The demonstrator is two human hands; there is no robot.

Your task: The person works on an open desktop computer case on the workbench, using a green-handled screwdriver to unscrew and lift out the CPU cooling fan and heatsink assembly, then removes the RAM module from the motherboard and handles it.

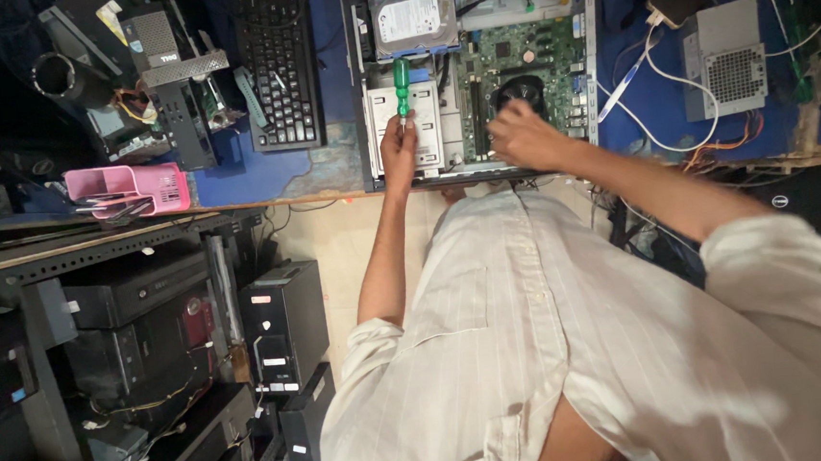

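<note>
Screwdriver (401,87) with green handle sits upright in my left hand (398,143), fist wrapped round its lower shaft, tip hidden, over silver drive cage (419,124) inside open computer case (592,44). Right hand (519,132) blurred, reaching onto green motherboard (528,54) just beside black fan (520,89); I cannot tell its grip. Hard drive (413,20) lies at case's far end. Black keyboard (274,62) lies left of case on blue surface (656,98); pink basket (133,187) near edge.
</note>
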